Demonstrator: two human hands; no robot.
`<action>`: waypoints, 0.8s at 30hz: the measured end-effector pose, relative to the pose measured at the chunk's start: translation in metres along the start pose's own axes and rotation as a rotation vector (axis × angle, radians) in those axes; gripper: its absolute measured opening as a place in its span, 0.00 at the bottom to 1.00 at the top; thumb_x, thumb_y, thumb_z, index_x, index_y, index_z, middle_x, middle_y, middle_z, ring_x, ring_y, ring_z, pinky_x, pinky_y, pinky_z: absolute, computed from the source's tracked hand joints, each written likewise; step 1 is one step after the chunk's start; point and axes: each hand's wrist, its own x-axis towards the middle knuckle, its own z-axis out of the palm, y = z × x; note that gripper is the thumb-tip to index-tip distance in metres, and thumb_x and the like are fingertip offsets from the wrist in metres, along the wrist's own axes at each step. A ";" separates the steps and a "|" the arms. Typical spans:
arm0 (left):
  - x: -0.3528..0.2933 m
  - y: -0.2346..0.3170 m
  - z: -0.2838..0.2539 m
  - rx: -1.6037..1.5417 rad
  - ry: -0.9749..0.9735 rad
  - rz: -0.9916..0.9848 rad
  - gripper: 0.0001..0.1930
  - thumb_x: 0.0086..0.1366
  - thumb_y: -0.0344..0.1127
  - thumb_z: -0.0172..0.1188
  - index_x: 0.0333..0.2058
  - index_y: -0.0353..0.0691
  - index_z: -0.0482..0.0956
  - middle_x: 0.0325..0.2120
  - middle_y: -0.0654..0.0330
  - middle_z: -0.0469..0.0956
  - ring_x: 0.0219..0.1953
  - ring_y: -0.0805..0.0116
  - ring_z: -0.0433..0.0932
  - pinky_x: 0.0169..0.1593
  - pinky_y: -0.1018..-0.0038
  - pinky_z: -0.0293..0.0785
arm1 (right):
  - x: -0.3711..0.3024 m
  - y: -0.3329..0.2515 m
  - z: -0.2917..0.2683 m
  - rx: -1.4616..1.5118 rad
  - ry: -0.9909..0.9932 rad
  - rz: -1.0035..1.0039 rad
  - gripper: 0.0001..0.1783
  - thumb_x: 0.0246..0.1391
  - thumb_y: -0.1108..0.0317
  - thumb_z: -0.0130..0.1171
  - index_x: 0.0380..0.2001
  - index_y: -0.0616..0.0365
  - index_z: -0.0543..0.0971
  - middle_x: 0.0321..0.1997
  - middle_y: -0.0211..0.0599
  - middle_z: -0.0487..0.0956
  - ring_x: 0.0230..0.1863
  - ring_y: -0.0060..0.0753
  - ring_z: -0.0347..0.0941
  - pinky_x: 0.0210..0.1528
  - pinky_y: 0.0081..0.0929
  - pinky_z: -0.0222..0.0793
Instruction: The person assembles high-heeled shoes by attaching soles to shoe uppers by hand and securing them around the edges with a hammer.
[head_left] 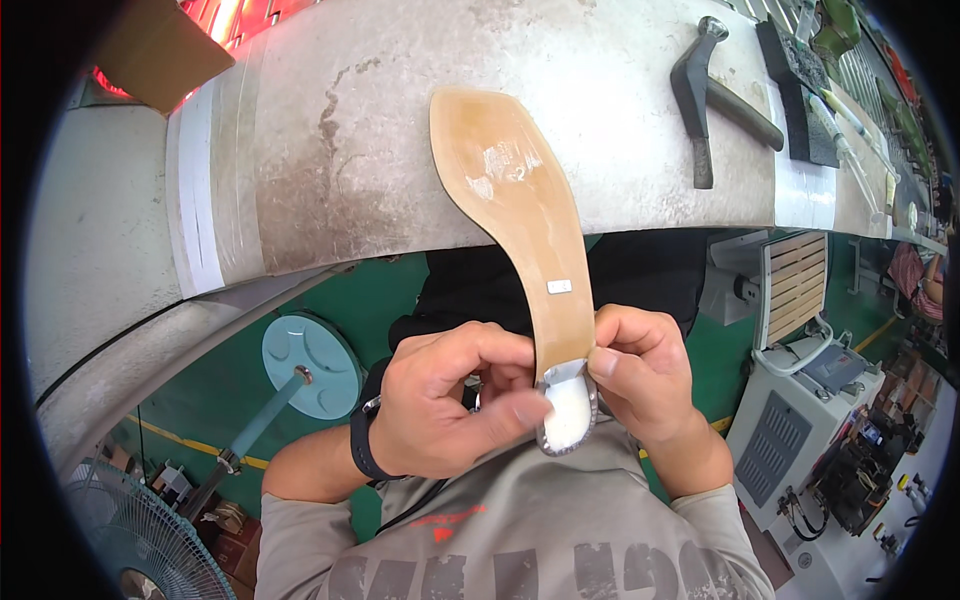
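A long tan shoe sole [510,200] stretches from the workbench toward my body, its wide toe end over the bench top. A small pale label sits on its narrow waist. At the near end is a heel part with a white oval [570,412] inside a dark studded-looking rim, and a grey strip [565,374] crosses just above it. My left hand [455,400] grips the heel end's left edge, its thumb near the white oval. On the opposite edge my right hand [645,375] pinches beside the grey strip with thumb and forefinger.
On the worn bench top [380,150] lies a shoemaker's hammer [695,100] at the right, beside a black block [805,105] and slim tools. A blue-green round stand base [312,367] and a fan [150,530] are at lower left. A grey machine [790,430] stands at right.
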 end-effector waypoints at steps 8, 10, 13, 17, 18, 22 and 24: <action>0.008 0.017 -0.004 -0.229 -0.126 -0.262 0.06 0.75 0.28 0.62 0.43 0.29 0.81 0.30 0.56 0.86 0.28 0.75 0.84 0.31 0.79 0.79 | 0.006 -0.019 0.015 0.038 -0.063 0.066 0.12 0.67 0.73 0.61 0.50 0.70 0.79 0.41 0.40 0.85 0.41 0.26 0.83 0.45 0.28 0.80; 0.010 0.020 -0.006 -0.310 -0.162 -0.363 0.06 0.76 0.28 0.60 0.43 0.28 0.81 0.30 0.56 0.86 0.28 0.75 0.84 0.32 0.79 0.80 | 0.006 -0.021 0.013 0.046 -0.090 0.081 0.13 0.67 0.73 0.60 0.51 0.70 0.78 0.42 0.42 0.86 0.41 0.28 0.84 0.46 0.30 0.81; 0.012 0.022 -0.006 -0.428 -0.170 -0.466 0.07 0.77 0.28 0.59 0.43 0.28 0.81 0.31 0.56 0.86 0.30 0.76 0.84 0.33 0.80 0.81 | 0.004 -0.023 0.011 0.100 -0.107 0.129 0.14 0.68 0.72 0.60 0.52 0.70 0.78 0.42 0.45 0.86 0.41 0.31 0.85 0.47 0.32 0.83; 0.014 0.024 -0.007 -0.479 -0.200 -0.542 0.07 0.77 0.28 0.60 0.44 0.28 0.81 0.32 0.56 0.85 0.30 0.76 0.83 0.34 0.80 0.81 | 0.002 -0.024 0.009 0.165 -0.168 0.162 0.15 0.70 0.72 0.60 0.53 0.71 0.77 0.42 0.47 0.86 0.43 0.37 0.86 0.49 0.34 0.84; 0.014 0.024 -0.007 -0.481 -0.207 -0.559 0.07 0.77 0.28 0.60 0.44 0.28 0.81 0.32 0.56 0.85 0.30 0.77 0.83 0.34 0.81 0.81 | 0.002 -0.025 0.008 0.185 -0.198 0.164 0.15 0.70 0.72 0.59 0.54 0.71 0.76 0.42 0.48 0.86 0.43 0.39 0.87 0.49 0.35 0.84; 0.014 0.022 -0.006 -0.495 -0.217 -0.565 0.07 0.77 0.28 0.60 0.44 0.28 0.81 0.31 0.57 0.85 0.30 0.77 0.83 0.34 0.80 0.81 | 0.001 -0.024 0.005 0.157 -0.213 0.160 0.16 0.71 0.71 0.60 0.55 0.72 0.76 0.42 0.49 0.86 0.44 0.40 0.87 0.50 0.35 0.84; 0.015 0.022 -0.006 -0.492 -0.223 -0.572 0.07 0.77 0.28 0.60 0.44 0.28 0.81 0.31 0.57 0.85 0.30 0.77 0.83 0.34 0.81 0.81 | 0.001 -0.026 0.005 0.147 -0.237 0.148 0.17 0.71 0.71 0.60 0.56 0.72 0.75 0.42 0.49 0.86 0.44 0.40 0.87 0.50 0.36 0.84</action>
